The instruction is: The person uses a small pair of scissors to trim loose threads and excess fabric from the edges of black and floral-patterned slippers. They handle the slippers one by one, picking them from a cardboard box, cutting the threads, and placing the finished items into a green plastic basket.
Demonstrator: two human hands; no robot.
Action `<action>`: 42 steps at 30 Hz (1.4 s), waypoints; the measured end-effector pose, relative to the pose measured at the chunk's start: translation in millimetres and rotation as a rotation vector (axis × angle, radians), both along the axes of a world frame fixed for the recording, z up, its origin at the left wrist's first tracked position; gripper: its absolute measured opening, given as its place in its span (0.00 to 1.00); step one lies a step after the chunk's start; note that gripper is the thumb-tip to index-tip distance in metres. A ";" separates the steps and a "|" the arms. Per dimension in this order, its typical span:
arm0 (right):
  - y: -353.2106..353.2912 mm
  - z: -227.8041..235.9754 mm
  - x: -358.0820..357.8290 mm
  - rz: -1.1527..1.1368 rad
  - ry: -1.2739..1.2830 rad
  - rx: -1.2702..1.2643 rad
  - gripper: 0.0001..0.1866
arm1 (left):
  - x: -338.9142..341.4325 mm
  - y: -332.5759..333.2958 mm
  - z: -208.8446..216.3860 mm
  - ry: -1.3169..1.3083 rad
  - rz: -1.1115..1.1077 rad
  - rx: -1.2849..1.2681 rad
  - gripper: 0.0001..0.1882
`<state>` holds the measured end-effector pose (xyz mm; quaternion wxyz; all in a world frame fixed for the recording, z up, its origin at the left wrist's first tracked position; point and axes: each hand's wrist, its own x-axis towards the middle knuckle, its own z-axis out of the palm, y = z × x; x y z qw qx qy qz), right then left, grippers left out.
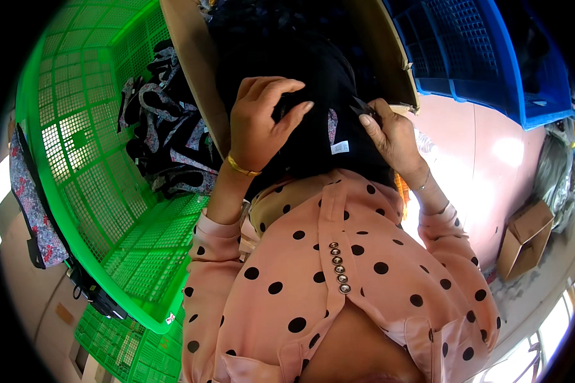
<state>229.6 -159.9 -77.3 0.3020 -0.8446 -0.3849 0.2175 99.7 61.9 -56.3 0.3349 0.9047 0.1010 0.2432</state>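
Black fabric (313,70) lies in front of me and over my lap, with a small white label (340,147) and a strip of grey floral cloth (332,125) showing on it. My left hand (262,118) is above the fabric's left part, fingers curved and thumb apart, with nothing visible between them. On the right, my right hand (393,135) is closed, thumb against fingers, on a small dark pointed piece (362,107). Whether that piece is a tool or a fold of cloth, I cannot make out.
A cardboard box (390,51) full of dark material stands ahead. At left, a green plastic crate (76,172) holds several black-and-floral cloth pieces (172,137). A blue crate (473,57) stands at far right, and a small open carton (525,239) sits below it.
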 end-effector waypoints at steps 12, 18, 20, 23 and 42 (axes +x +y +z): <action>25.6 9.0 9.8 0.181 -0.296 0.046 0.24 | 15.4 3.0 -8.0 0.161 -0.103 -0.397 0.06; 35.8 4.0 4.6 0.205 -0.275 0.068 0.22 | 14.8 1.8 -7.2 0.219 -0.118 -0.596 0.07; 38.1 1.3 5.0 0.230 -0.287 0.066 0.21 | 12.7 3.0 -4.7 0.244 -0.097 -0.740 0.07; 36.3 -12.1 6.3 0.106 -0.011 0.153 0.22 | 11.2 11.5 1.7 0.129 0.120 -0.858 0.08; 59.4 -9.5 29.7 -0.265 1.144 0.511 0.15 | -19.2 7.0 -6.3 0.237 -0.139 -0.680 0.20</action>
